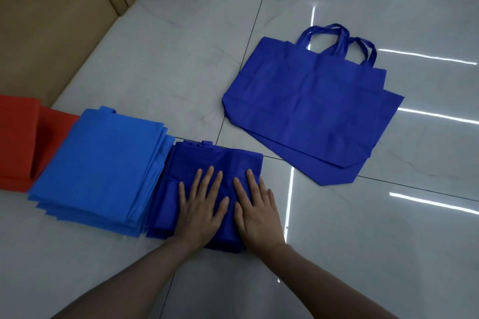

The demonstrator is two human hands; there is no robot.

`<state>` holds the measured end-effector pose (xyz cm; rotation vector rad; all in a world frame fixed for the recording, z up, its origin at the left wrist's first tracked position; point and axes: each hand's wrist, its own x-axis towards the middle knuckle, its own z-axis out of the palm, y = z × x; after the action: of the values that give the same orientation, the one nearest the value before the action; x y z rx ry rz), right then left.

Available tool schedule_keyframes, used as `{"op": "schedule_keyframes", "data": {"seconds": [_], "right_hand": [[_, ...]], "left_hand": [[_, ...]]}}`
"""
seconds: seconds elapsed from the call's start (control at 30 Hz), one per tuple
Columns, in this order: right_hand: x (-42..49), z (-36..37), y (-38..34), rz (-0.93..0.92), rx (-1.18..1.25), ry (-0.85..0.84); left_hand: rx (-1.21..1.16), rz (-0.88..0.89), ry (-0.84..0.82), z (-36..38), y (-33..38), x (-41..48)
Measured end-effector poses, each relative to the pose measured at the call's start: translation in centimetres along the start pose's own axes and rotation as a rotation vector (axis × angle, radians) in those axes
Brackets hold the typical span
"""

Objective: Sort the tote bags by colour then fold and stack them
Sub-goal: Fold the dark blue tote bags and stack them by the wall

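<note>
Dark blue folded bags (186,163) at lower centre are pressed flat under the left grip (201,212) and right grip (259,215), fingers straight, nothing clasped. The unfolded bags (311,106) are spread at upper right; the light blue stack (103,163) and red stack (18,142) are set at left.

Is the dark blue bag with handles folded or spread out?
Spread out: the dark blue fabric tote bag lies flat on the floor, handles out.
</note>
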<state>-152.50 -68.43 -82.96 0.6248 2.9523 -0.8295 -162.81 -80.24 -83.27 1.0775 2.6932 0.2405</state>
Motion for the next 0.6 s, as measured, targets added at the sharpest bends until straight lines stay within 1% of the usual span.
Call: {"op": "schedule_keyframes", "data": {"seconds": [0.13,0.2,0.27,0.33,0.43,0.5,0.53,0.6], "right_hand": [[0.0,-1.9,-0.3,-0.027,-0.024,-0.09],[0.0,-3.4,-0.5,-0.041,0.049,-0.05],[-0.1,-5.1,-0.6,-0.063,0.156,0.022],[-0.1,-7.0,-0.1,-0.093,0.202,0.099],[0.6,-9.2,2.3,-0.076,0.14,0.255],[1.2,-9.8,4.6,-0.025,0.064,0.319],[1.6,-10.0,5.8,0.003,0.028,0.316],[2.4,-10.2,7.8,0.041,-0.055,0.255]], "left_hand": [[0.064,-0.004,0.016,-1.0,0.4,-0.1],[0.088,-0.013,0.055,-2.5,1.3,-0.1],[0.122,-0.05,0.107,-4.7,2.4,0.2],[0.167,-0.073,0.155,-6.5,3.6,0.8],[0.169,0.001,0.289,-8.1,6.0,2.1],[0.145,0.061,0.28,-8.2,7.9,2.8],[0.133,0.085,0.252,-8.0,8.9,3.2],[0.125,0.096,0.181,-7.3,10.2,4.0]]}}
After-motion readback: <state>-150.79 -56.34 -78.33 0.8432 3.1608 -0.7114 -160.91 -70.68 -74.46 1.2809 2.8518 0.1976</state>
